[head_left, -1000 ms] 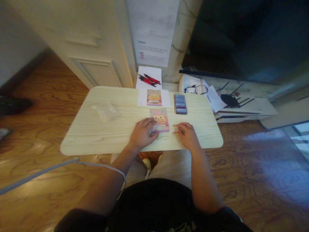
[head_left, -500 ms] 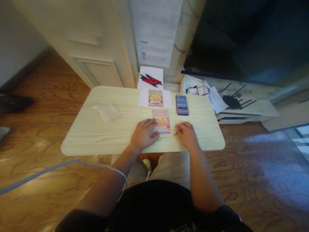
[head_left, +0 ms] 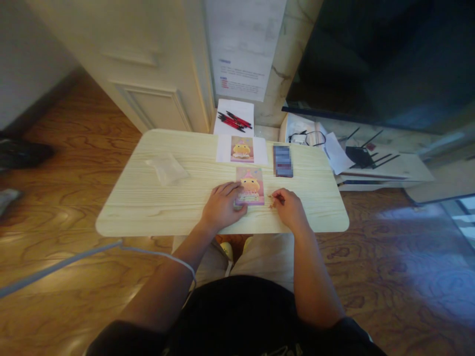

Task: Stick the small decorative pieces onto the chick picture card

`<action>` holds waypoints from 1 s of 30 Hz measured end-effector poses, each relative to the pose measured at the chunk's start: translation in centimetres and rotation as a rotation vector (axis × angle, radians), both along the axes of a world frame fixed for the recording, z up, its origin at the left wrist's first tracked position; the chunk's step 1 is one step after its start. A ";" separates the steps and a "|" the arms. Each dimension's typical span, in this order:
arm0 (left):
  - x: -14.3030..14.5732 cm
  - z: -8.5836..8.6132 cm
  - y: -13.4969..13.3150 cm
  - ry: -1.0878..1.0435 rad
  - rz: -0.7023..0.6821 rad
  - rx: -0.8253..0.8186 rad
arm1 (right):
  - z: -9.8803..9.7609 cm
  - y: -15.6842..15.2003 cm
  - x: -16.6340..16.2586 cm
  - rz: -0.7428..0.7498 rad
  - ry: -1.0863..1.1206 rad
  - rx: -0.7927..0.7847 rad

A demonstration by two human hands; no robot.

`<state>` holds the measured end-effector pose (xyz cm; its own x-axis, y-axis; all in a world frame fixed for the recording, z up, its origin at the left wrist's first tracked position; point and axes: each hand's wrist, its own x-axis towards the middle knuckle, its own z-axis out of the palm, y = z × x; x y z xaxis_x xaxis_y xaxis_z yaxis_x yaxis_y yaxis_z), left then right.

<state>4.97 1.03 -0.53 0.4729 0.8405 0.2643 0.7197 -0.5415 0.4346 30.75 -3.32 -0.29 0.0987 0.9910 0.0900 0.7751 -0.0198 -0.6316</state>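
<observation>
My left hand [head_left: 224, 203] lies flat with its fingers stretched over the left edge of a picture card [head_left: 254, 189], which shows a yellow cartoon figure in a pink hat. To the right of this card, my right hand [head_left: 289, 206] has its thumb and index finger pinched together low over the table. Small brownish bits [head_left: 270, 201] show at its fingertips, too small to name. Beyond the card, a similar picture [head_left: 242, 148] lies on a white sheet [head_left: 223, 149].
A phone [head_left: 283, 160] with a blurred screen lies right of the sheet. At the left of the table [head_left: 133, 202] is a clear plastic bag [head_left: 168, 169]. Several red and black pens [head_left: 235, 121] rest behind the table. A grey cable [head_left: 156, 253] hangs by my left forearm.
The view has shifted slightly. My right fingertips have drawn closer together beside the card. My left hand stays on the card, which has not visibly moved on the table.
</observation>
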 end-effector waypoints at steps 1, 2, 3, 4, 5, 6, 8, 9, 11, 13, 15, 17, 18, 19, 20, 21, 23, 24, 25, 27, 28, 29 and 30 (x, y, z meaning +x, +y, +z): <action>0.0 0.0 0.0 0.001 0.000 0.001 | 0.1 -0.1 -0.1 0.002 -0.001 0.005; 0.0 0.1 0.0 0.001 0.000 0.001 | 0.2 -0.1 -0.1 0.007 -0.005 0.013; 0.0 0.1 0.0 0.000 0.000 0.000 | 0.3 -0.1 -0.2 0.016 -0.011 0.021; 0.0 0.1 0.0 -0.001 0.000 -0.003 | 0.5 -0.1 -0.3 0.026 -0.017 0.028; 0.0 0.1 0.0 -0.003 0.000 -0.008 | 0.7 -0.1 -0.5 0.036 -0.023 0.034; 0.0 0.2 0.0 -0.004 0.001 -0.014 | 0.9 0.0 -0.7 0.047 -0.026 0.038; 0.1 0.2 0.0 -0.007 0.006 -0.024 | 1.3 0.1 -1.2 0.069 -0.026 0.040; 0.1 0.2 0.0 -0.009 0.010 -0.027 | 1.4 0.2 -1.6 0.083 -0.026 0.040; 0.1 0.1 0.0 -0.013 0.013 -0.031 | 1.6 0.4 -2.4 0.112 -0.025 0.045; 0.0 0.0 0.0 -0.017 0.010 -0.031 | 1.6 0.7 -3.3 0.146 -0.024 0.051; 0.0 0.0 0.1 -0.019 0.005 -0.024 | 1.5 0.9 -4.2 0.182 -0.017 0.050; 0.0 -0.1 0.1 -0.020 0.001 -0.013 | 1.4 1.2 -4.8 0.210 -0.008 0.048; 0.0 -0.1 0.1 -0.021 -0.002 -0.007 | 1.3 1.3 -5.1 0.220 -0.003 0.048; 0.0 -0.1 0.1 -0.021 -0.006 -0.002 | 1.3 1.4 -5.3 0.224 0.001 0.048; 0.0 0.0 0.1 -0.021 -0.010 0.001 | 1.3 1.5 -5.4 0.225 0.004 0.045; 0.0 0.0 0.1 -0.020 -0.012 0.004 | 1.2 1.5 -5.5 0.224 0.004 0.040; 0.0 0.0 0.1 -0.019 -0.012 0.003 | 1.2 1.6 -5.6 0.222 -0.002 0.028; 0.0 0.0 0.1 -0.019 -0.010 0.001 | 1.2 1.6 -5.6 0.221 -0.006 0.025; 0.0 0.0 0.1 -0.018 -0.008 -0.003 | 1.3 1.6 -5.6 0.221 -0.009 0.027; 0.0 -0.1 0.1 -0.014 -0.004 -0.011 | 1.5 1.6 -5.4 0.217 -0.008 0.040; 0.0 0.0 0.1 -0.013 -0.002 -0.012 | 1.6 1.5 -5.1 0.208 -0.005 0.048; 0.0 0.0 0.1 -0.011 -0.001 -0.011 | 1.7 1.5 -4.8 0.194 -0.003 0.053; 0.0 0.0 0.1 -0.012 0.000 -0.010 | 1.8 1.4 -4.3 0.173 -0.001 0.055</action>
